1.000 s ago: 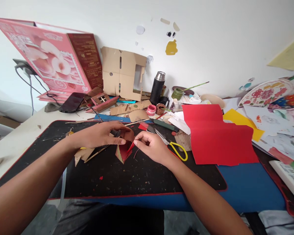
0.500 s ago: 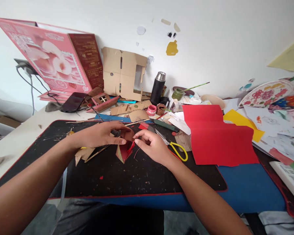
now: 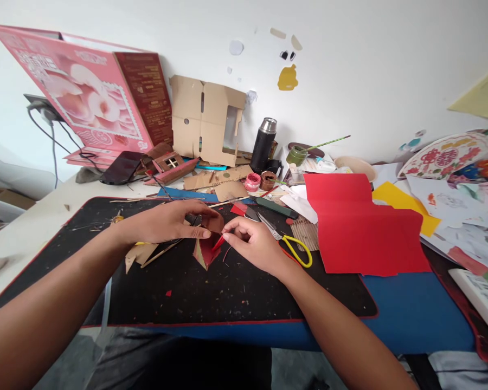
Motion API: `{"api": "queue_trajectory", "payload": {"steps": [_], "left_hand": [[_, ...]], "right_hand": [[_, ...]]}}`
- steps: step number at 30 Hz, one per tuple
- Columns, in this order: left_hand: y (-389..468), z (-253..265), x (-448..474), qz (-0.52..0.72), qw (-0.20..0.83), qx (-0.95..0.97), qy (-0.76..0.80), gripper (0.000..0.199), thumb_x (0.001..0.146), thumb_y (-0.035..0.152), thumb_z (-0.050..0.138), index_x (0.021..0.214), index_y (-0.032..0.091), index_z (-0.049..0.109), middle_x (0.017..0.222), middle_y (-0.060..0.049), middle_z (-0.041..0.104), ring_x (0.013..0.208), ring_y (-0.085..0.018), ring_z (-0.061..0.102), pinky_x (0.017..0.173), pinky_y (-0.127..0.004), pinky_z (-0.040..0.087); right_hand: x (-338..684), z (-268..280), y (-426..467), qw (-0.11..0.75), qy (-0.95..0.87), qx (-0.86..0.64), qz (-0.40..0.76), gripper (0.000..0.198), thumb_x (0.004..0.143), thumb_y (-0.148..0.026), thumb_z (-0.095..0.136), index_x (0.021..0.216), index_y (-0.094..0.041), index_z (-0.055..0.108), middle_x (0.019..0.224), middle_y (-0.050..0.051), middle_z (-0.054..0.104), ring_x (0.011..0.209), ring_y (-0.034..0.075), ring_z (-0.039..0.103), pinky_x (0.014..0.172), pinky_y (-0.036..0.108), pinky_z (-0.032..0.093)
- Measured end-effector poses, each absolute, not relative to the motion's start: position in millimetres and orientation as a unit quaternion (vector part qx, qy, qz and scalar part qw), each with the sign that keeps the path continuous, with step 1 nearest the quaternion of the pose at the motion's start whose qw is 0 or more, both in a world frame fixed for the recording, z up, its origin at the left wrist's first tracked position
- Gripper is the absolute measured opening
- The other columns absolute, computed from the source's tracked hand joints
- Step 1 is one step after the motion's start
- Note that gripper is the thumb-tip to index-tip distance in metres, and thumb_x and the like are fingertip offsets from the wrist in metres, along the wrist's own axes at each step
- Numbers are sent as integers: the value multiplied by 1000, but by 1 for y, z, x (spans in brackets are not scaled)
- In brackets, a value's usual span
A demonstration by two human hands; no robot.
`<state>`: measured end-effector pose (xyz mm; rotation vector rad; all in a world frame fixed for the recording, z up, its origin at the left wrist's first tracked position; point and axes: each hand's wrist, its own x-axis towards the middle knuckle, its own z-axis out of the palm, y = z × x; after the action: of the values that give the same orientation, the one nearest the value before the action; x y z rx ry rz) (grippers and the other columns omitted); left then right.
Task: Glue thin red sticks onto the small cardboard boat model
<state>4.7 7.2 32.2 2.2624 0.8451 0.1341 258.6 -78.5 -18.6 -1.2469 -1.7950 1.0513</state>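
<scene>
My left hand (image 3: pixel 173 221) is closed round the brown rear part of a small cardboard boat (image 3: pixel 203 254), its thumb along the near side. The boat has a pointed end facing me, a reddish inside and pale edges. A pinch of my right hand's (image 3: pixel 254 241) thumb and forefinger grips a narrow red paper strip (image 3: pixel 217 243), whose lower end reaches into the boat. Beside my right hand lie scissors (image 3: pixel 296 250) with yellow handles. Left of the boat are cardboard scraps (image 3: pixel 140 254) and a thin stick (image 3: pixel 161 254). My left fingers hide part of the boat.
A black mat (image 3: pixel 244 295) with scraps covers the work area. Large red paper (image 3: pixel 366 227) lies at right. Behind stand a black thermos (image 3: pixel 263 145), paint jars (image 3: pixel 252 182), another model boat (image 3: pixel 173 167) and a cardboard sheet (image 3: pixel 207 119). A green-handled cutter (image 3: pixel 275 207) lies beyond my right hand.
The red strip now looks narrower and straighter, its lower end still at the boat's inside. Both hands stay nearly in place; the whole view has shifted slightly.
</scene>
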Motion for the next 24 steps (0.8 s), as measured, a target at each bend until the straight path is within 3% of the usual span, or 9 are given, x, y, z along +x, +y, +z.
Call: {"api": "queue_trajectory", "payload": {"steps": [10, 24], "left_hand": [[6, 35, 6, 58, 362, 870, 328, 59, 96, 65, 69, 144, 31, 67, 143, -5, 72, 132, -30, 65, 111, -36, 48], [8, 37, 3, 50, 351, 881, 313, 59, 97, 66, 68, 143, 29, 68, 140, -6, 73, 127, -30, 68, 107, -34, 50]], "right_hand": [[260, -20, -77, 362, -688, -472, 415, 13, 98, -35, 66, 97, -22, 69, 64, -6, 53, 57, 13, 47, 58, 27, 35], [262, -3, -76, 295, -721, -491, 391, 8, 99, -29, 66, 94, -22, 67, 59, -9, 50, 55, 11, 45, 57, 27, 30]]}}
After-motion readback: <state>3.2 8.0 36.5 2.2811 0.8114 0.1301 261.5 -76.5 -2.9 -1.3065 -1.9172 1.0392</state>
